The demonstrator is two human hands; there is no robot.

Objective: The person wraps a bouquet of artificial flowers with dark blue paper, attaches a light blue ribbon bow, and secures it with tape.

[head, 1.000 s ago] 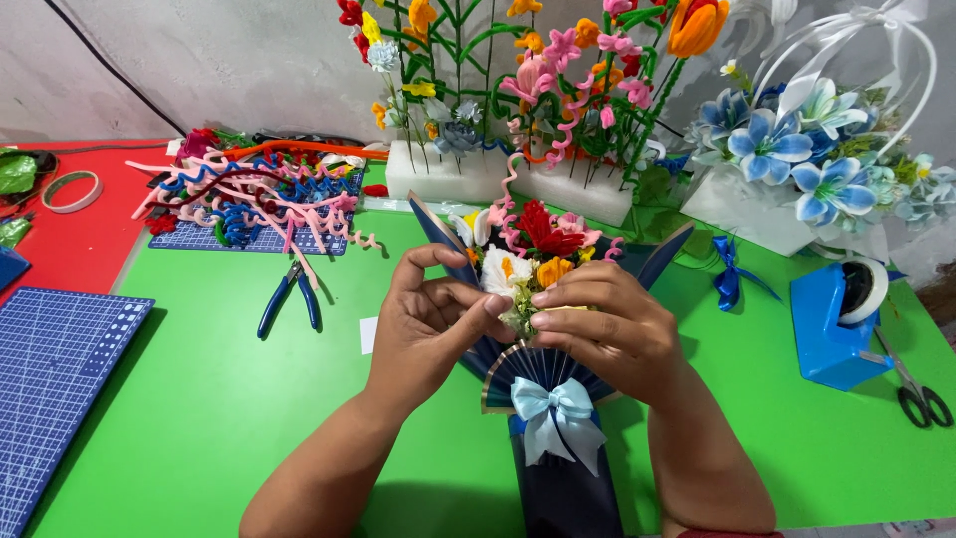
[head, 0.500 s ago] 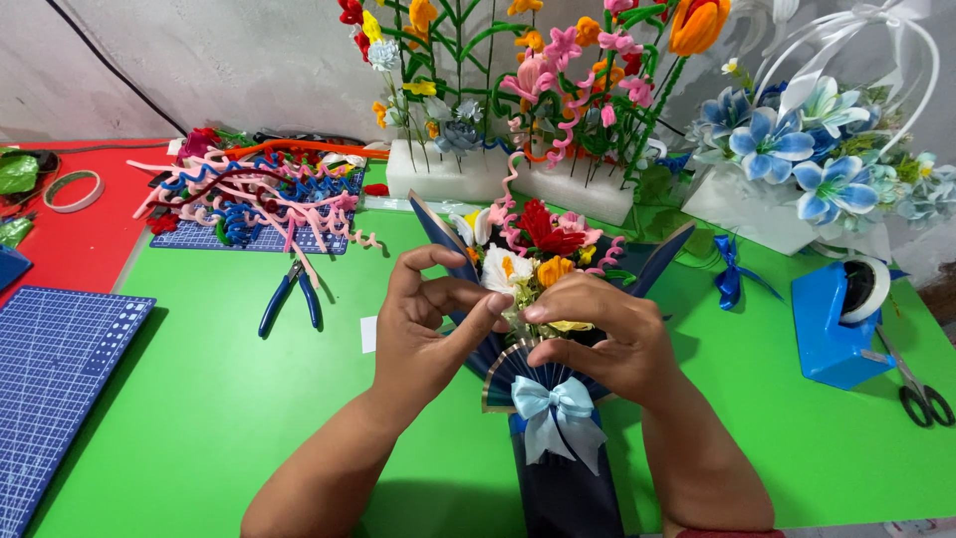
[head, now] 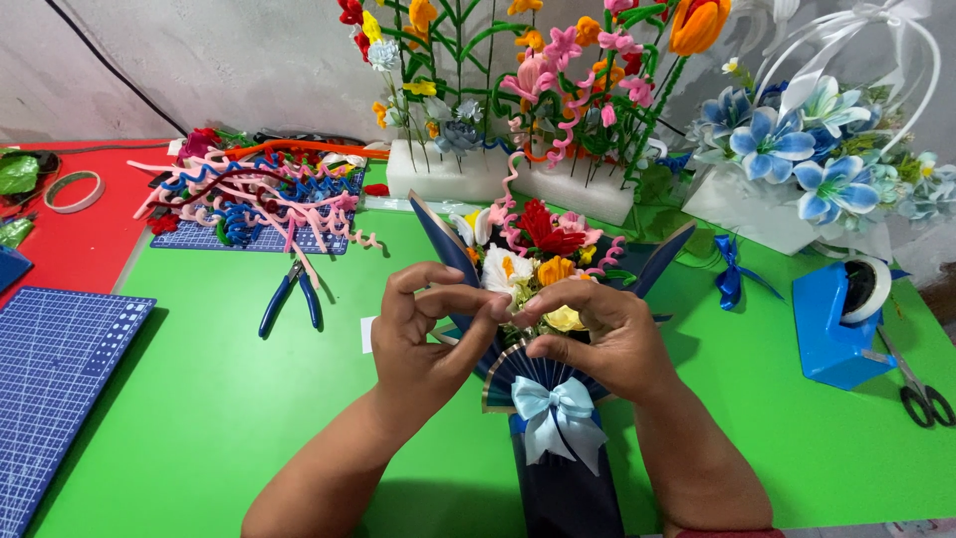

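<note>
Left hand: I see my left hand [head: 423,334] curled over the left side of the bouquet, thumb and forefinger nearly closed; they pinch toward the flower heads, but I cannot tell whether anything is actually gripped between them.
Right hand: my right hand [head: 602,339] mirrors it from the right, fingers bent and mostly closed, resting on the fan-pleated collar and touching the yellow flower [head: 564,319] at its fingertips.
Bouquet: the small dark-blue wrapped bouquet [head: 558,488] lies on the green table [head: 199,418] directly in front of me, between both hands, its stem end toward me.
Bow: a pale blue ribbon bow [head: 554,410] sits just below the pleated collar.
Blooms: red, white, orange and pink pipe-cleaner flowers [head: 543,244] fan out of the wrap beyond my fingers.
Pliers: blue-handled pliers [head: 291,297] lie on the table, left of my left hand and apart from it.
Pipe cleaners: a tangle of pink, blue and red pipe cleaners [head: 254,194] rests on a blue mat farther left.
Tape dispenser: a blue tape dispenser [head: 844,319] stands to the right, with scissors [head: 921,394] just beside it.
Back row: flower arrangements in white foam blocks [head: 468,174] stand behind the bouquet.
</note>
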